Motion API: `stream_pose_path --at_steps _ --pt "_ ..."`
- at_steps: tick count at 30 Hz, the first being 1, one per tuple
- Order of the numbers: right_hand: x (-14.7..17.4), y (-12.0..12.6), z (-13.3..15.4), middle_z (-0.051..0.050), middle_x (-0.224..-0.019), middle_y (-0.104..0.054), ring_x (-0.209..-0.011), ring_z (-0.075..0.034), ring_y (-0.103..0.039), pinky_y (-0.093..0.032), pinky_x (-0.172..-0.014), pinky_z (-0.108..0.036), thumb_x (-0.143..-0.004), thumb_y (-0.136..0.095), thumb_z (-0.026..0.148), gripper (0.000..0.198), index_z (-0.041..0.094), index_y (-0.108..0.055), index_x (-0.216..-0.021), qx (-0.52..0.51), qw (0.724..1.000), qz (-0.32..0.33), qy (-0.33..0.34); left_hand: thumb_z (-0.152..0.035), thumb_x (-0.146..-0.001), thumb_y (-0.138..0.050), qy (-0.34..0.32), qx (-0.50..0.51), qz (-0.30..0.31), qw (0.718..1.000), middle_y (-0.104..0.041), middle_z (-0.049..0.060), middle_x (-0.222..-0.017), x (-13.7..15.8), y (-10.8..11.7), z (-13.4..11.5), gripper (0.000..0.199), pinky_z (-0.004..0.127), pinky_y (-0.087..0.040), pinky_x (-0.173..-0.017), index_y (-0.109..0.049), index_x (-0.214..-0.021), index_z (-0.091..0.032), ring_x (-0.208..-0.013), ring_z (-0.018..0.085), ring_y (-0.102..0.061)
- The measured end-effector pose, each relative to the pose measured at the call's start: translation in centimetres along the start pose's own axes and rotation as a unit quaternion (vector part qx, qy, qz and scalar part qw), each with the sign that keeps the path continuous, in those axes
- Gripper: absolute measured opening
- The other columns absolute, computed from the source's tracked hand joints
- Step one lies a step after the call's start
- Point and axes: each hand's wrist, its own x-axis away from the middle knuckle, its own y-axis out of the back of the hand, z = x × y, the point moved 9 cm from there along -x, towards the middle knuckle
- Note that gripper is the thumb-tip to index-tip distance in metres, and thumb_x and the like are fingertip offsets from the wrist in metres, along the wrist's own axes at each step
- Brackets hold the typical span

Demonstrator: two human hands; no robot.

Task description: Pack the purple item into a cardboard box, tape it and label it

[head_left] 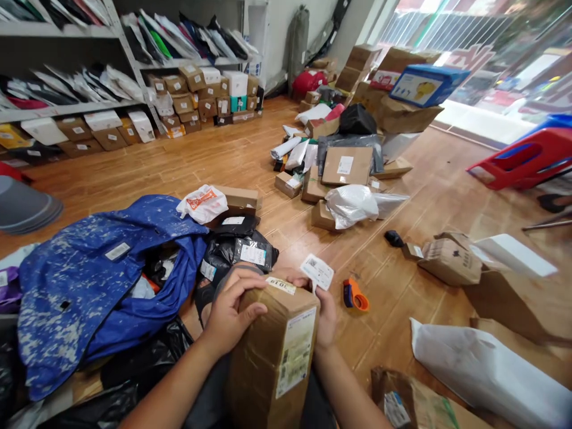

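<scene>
A tall brown cardboard box (257, 351) stands upright against my lap, wrapped in shiny tape. A large printed label (295, 351) covers part of its right side, and a small sticker (280, 285) marked with digits lies on its top. My left hand (235, 307) grips the box's upper left edge, thumb on the near face. Behind the right edge, my right hand (326, 316) pinches a small white printed label (317, 271) that sticks up beside the box. Part of the right hand's fingers is hidden by the box. An orange tape dispenser (355, 296) lies on the floor to the right.
At left an opened blue sack (111, 256) lies by black plastic parcels (243, 247). A heap of boxes and bags (346, 167) lies ahead. More parcels, including a white pouch (487, 363), line the right. Shelves (80, 33) hold packages; a red plastic chair (522, 158) is at right.
</scene>
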Motion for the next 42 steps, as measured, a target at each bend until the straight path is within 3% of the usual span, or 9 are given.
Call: stream_pose_path --at_steps 4,7,10,16,20,24,27,31,42 --pt "-0.3 0.4 -1.0 -0.005 -0.086 -0.077 -0.099 -0.031 -0.074 -0.055 -0.105 -0.048 -0.088 -0.068 0.053 0.033 0.025 -0.081 -0.077 -0.056 0.998 0.008 -0.042 -0.05 -0.085 -0.092 0.051 0.102 0.063 0.992 -0.063 0.014 -0.149 -0.9 0.0 0.8 0.073 0.049 -0.046 -0.122 -0.068 -0.151 -0.032 -0.14 0.034 -0.059" --pt "-0.2 0.0 -0.6 -0.006 -0.087 -0.078 -0.096 -0.031 -0.074 -0.056 -0.103 -0.048 -0.089 -0.068 0.053 0.033 0.025 -0.082 -0.078 -0.059 0.997 0.018 -0.042 -0.05 -0.085 -0.091 0.05 0.085 0.119 0.988 -0.053 0.013 -0.166 -1.7 -0.2 0.5 0.06 0.05 -0.042 -0.125 -0.076 -0.141 -0.033 -0.151 0.036 -0.051" --pt "0.1 -0.5 -0.2 -0.007 -0.09 -0.079 -0.099 -0.032 -0.074 -0.055 -0.103 -0.048 -0.092 -0.064 0.05 0.035 0.025 -0.083 -0.079 -0.051 0.997 0.03 -0.039 -0.046 -0.09 -0.087 -0.011 0.048 0.145 0.988 -0.073 0.012 -0.142 -2.1 -0.4 -0.7 0.044 0.05 -0.041 -0.124 -0.08 -0.132 -0.031 -0.142 0.033 -0.06" --pt "1.0 -0.6 0.0 -0.006 -0.095 -0.079 -0.107 -0.032 -0.071 -0.051 -0.108 -0.047 -0.093 -0.062 0.051 0.035 0.024 -0.081 -0.079 -0.025 0.999 0.024 -0.038 -0.042 -0.096 -0.083 -0.072 0.087 0.069 0.991 -0.078 0.008 -0.106 -2.2 -0.4 -0.6 0.022 0.04 -0.055 -0.1 -0.08 -0.109 -0.024 -0.107 0.023 -0.072" --pt "2.2 -0.4 2.5 -0.007 -0.096 -0.078 -0.103 -0.031 -0.07 -0.049 -0.107 -0.045 -0.093 -0.064 0.051 0.037 0.021 -0.081 -0.08 0.024 1.0 0.003 -0.005 -0.047 -0.099 -0.079 -0.098 0.126 0.023 0.987 -0.076 0.005 -0.094 -2.0 -0.9 -1.7 0.024 0.036 -0.055 -0.094 -0.079 -0.098 -0.023 -0.096 0.019 -0.07" --pt "3.9 -1.3 6.0 -0.008 -0.097 -0.078 -0.101 -0.031 -0.07 -0.053 -0.1 -0.044 -0.096 -0.062 0.051 0.038 0.021 -0.08 -0.08 0.023 0.999 0.026 0.037 -0.05 -0.099 -0.077 -0.116 0.12 0.023 0.986 -0.076 0.003 -0.094 -1.7 -1.5 -3.9 0.026 0.034 -0.053 -0.095 -0.078 -0.097 -0.024 -0.097 0.019 -0.068" --pt "4.5 -1.8 7.1 -0.008 -0.096 -0.078 -0.098 -0.03 -0.07 -0.054 -0.096 -0.043 -0.096 -0.062 0.048 0.036 0.021 -0.082 -0.083 0.021 0.998 0.041 0.048 -0.048 -0.107 -0.066 -0.122 0.115 0.017 0.986 -0.076 0.004 -0.097 -1.4 -1.5 -4.6 0.027 0.034 -0.051 -0.099 -0.078 -0.1 -0.024 -0.104 0.02 -0.067" --pt "4.3 -1.5 6.9 -0.006 -0.094 -0.076 -0.099 -0.028 -0.068 -0.052 -0.1 -0.041 -0.097 -0.062 0.048 0.036 0.022 -0.083 -0.084 0.004 0.998 0.031 0.057 -0.04 -0.117 -0.043 -0.079 0.112 0.019 0.99 -0.076 0.007 -0.103 -1.3 -1.8 -3.9 0.04 0.038 -0.048 -0.106 -0.078 -0.106 -0.023 -0.112 0.022 -0.065" --pt "4.1 -1.8 6.7 -0.005 -0.095 -0.077 -0.1 -0.027 -0.068 -0.052 -0.099 -0.039 -0.098 -0.062 0.045 0.034 0.023 -0.084 -0.086 -0.007 0.998 0.048 0.049 -0.041 -0.116 -0.039 -0.075 0.043 0.026 0.996 -0.073 0.011 -0.119 -0.9 -1.7 -4.3 0.042 0.045 -0.044 -0.115 -0.076 -0.118 -0.022 -0.124 0.028 -0.063"
